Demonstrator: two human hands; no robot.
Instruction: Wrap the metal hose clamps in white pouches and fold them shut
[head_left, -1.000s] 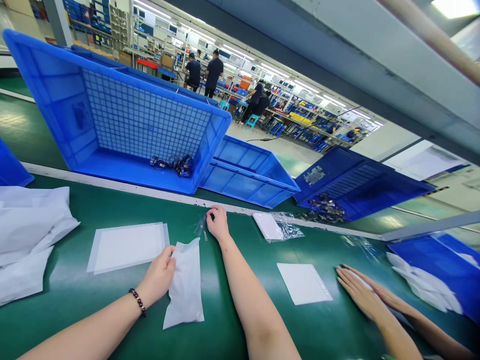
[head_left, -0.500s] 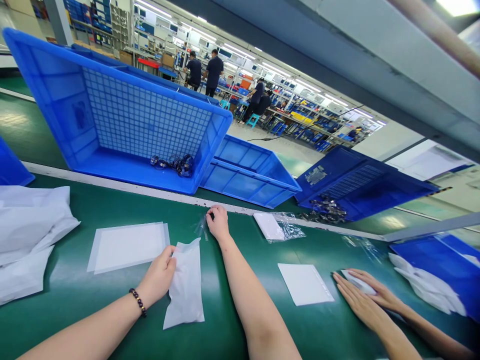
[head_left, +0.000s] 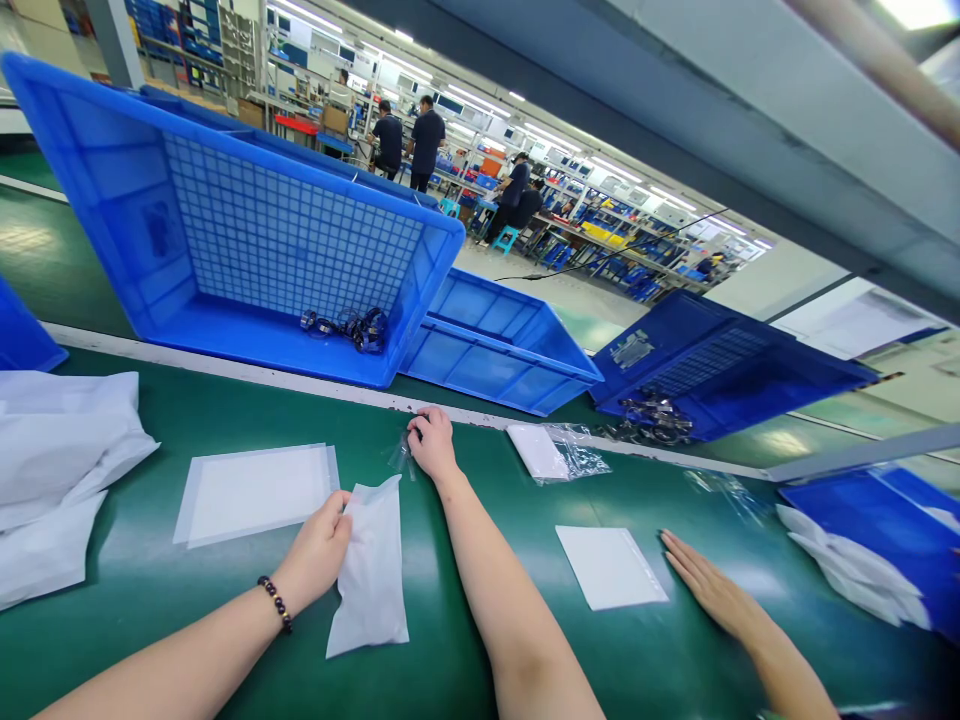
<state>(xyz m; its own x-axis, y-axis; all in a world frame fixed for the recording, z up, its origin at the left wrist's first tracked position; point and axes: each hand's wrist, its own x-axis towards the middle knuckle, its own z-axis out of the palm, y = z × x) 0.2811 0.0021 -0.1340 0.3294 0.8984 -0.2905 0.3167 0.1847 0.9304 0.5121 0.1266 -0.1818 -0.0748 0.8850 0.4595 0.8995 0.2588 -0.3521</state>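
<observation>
My left hand [head_left: 324, 548], with a dark beaded bracelet at the wrist, grips the upper left edge of a white soft packet [head_left: 371, 570]. The packet rests on the green belt with its top edge slightly raised. Farther forward, my right hand [head_left: 433, 440] is curled at the belt's far edge, its fingertips pinched at some small clear plastic strips [head_left: 403, 458]. The fingers partly hide those strips. Left of the packet lies a flat white sheet in a translucent sleeve [head_left: 259, 495], close to my left hand.
A large blue crate [head_left: 292, 230] with dark cable-like parts stands tilted beyond the belt, a smaller blue crate [head_left: 510, 350] beside it. White bags [head_left: 60, 470] lie at left. Rightward are a white sheet [head_left: 611, 568], a clear-wrapped white piece [head_left: 540, 452] and a co-worker's hand [head_left: 709, 590].
My right hand has shifted slightly left by the clear strips; my left hand stays on the packet. At right, one co-worker hand and the white item it held have left view.
</observation>
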